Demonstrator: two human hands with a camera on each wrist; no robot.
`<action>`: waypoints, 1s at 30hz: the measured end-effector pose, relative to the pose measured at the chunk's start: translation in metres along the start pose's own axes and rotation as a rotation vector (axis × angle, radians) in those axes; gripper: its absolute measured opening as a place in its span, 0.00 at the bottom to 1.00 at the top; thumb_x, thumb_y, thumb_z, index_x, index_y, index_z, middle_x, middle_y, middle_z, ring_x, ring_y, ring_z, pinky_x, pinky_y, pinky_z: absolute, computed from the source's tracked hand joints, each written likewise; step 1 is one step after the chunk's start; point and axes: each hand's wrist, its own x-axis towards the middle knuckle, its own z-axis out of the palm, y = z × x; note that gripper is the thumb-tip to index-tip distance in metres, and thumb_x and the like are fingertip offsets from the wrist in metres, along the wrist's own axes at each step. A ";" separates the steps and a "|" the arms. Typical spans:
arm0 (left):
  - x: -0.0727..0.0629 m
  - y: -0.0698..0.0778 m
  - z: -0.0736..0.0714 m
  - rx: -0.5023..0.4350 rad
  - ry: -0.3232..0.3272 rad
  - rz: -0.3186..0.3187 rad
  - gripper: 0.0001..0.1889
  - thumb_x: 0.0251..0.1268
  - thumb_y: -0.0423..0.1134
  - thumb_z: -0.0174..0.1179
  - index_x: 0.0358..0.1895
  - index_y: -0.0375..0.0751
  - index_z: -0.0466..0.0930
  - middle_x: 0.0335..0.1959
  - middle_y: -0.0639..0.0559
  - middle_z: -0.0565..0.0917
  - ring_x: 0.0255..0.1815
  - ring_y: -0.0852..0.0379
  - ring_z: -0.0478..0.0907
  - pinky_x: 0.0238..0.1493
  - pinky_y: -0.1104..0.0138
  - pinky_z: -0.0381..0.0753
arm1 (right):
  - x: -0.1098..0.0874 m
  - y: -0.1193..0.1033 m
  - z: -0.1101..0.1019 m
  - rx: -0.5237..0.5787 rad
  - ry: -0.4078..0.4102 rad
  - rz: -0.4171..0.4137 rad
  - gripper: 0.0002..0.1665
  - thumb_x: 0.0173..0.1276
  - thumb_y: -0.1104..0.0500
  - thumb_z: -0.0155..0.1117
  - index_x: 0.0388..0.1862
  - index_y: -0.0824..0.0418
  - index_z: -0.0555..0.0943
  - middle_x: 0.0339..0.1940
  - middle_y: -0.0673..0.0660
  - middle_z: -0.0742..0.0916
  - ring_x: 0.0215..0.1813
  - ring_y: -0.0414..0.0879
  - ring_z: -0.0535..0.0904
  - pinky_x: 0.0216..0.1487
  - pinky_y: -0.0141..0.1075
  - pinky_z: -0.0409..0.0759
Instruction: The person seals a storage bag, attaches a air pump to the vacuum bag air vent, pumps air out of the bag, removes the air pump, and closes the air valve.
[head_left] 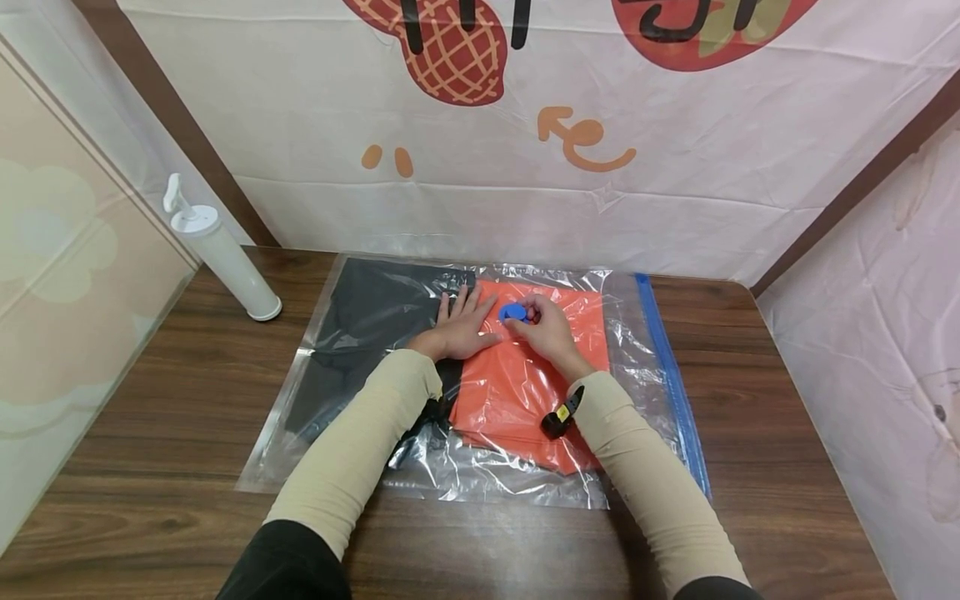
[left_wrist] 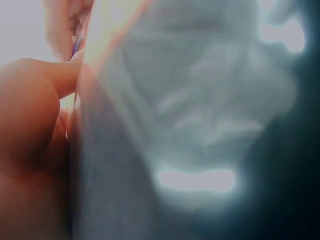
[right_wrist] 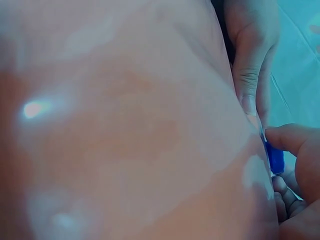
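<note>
A clear plastic vacuum storage bag (head_left: 637, 333) lies flat on the table. Inside it are a folded black cloth item (head_left: 360, 308) on the left and a folded orange one (head_left: 495, 392) on the right. My right hand (head_left: 551, 333) pinches a round blue valve cap (head_left: 513, 312) on the bag's top, over the orange part. In the right wrist view the thumb and curled fingers are around the blue cap (right_wrist: 275, 157). My left hand (head_left: 465, 327) presses on the bag just left of the cap, its fingers straight and spread.
A white hand pump (head_left: 228, 258) stands at the back left of the wooden table (head_left: 172, 417). The bag's blue zip edge (head_left: 675, 383) runs along its right side. A printed fabric sheet (head_left: 480, 192) hangs behind the table, with more panels at both sides.
</note>
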 end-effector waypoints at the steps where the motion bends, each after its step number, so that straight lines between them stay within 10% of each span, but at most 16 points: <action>1: 0.000 0.000 0.000 0.000 0.002 0.001 0.42 0.80 0.59 0.46 0.84 0.50 0.36 0.83 0.43 0.28 0.81 0.44 0.18 0.74 0.44 0.15 | 0.000 0.000 0.000 -0.002 0.002 -0.002 0.19 0.66 0.60 0.75 0.53 0.64 0.81 0.34 0.55 0.76 0.39 0.48 0.70 0.43 0.37 0.69; 30: 0.000 0.001 0.001 -0.016 0.027 0.014 0.42 0.79 0.59 0.48 0.84 0.50 0.37 0.84 0.43 0.29 0.81 0.44 0.18 0.74 0.45 0.14 | 0.001 -0.007 -0.030 0.281 -0.060 0.067 0.23 0.70 0.58 0.71 0.60 0.66 0.79 0.41 0.54 0.82 0.44 0.45 0.76 0.48 0.33 0.75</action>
